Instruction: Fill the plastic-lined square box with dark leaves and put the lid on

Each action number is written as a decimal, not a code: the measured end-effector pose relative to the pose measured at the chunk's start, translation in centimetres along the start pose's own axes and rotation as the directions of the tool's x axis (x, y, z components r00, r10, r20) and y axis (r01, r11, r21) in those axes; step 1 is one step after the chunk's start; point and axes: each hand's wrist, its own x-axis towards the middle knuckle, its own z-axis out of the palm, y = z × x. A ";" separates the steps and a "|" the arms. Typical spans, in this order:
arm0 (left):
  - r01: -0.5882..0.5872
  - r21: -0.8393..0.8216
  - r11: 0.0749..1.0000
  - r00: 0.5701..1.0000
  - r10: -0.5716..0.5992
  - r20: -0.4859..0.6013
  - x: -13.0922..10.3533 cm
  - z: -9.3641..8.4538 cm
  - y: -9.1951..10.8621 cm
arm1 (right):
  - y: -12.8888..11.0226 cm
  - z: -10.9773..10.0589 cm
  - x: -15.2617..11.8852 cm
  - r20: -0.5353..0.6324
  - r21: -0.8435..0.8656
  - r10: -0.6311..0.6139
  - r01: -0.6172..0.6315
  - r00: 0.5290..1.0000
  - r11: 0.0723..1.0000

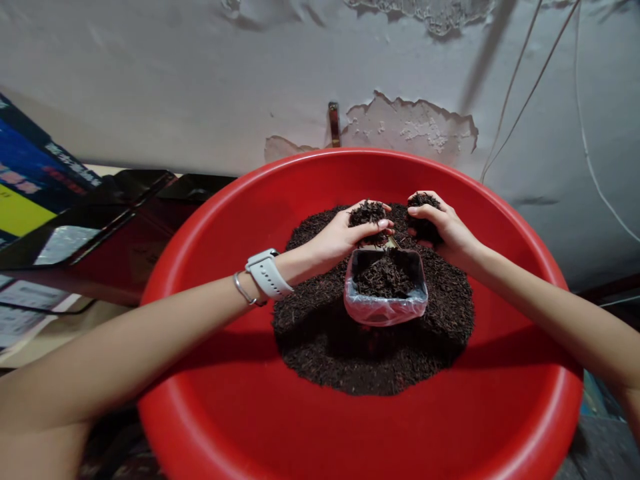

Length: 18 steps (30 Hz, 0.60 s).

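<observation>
A loose heap of dark, dry tea leaves (320,357) lies in the bottom of a large red plastic basin (210,373). On the heap sits a small rectangular container (385,310) lined with clear plastic, with tea leaves inside it. My left hand (353,230), at the container's back left, is cupped palm up around a handful of tea leaves, thumb on top. At the container's back right, my right hand (443,227) curls around another handful; some of its fingers are hidden. A pale object (391,243), too small to name, shows at the container's back rim.
A white wall (200,87) with peeling paint stands close behind the basin. Cables (520,93) hang down it at the right. Dark glossy boxes (115,227) and a blue and yellow package (30,173) are at the left. My left wrist wears a pale watch (270,273) and a bracelet.
</observation>
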 end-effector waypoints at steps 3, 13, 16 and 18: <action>-0.019 0.012 1.000 0.981 0.020 -0.195 1.0 -1.0 0.1 | 0.0 -0.2 0.1 0.012 0.027 -0.012 0.011 1.000 1.000; 0.345 0.517 0.783 0.918 -0.165 -0.361 3.3 -6.3 -1.3 | -0.1 -0.5 0.2 0.000 0.024 -0.021 0.021 1.000 0.999; 0.242 0.888 0.391 0.970 -0.117 -0.213 2.8 -6.8 -1.5 | -0.2 -0.5 0.3 0.003 0.031 -0.030 0.030 1.000 0.999; 0.166 0.977 0.138 0.962 -0.240 -0.129 2.3 -7.0 -1.8 | -0.1 -0.4 0.2 0.021 0.032 -0.043 0.042 0.999 0.999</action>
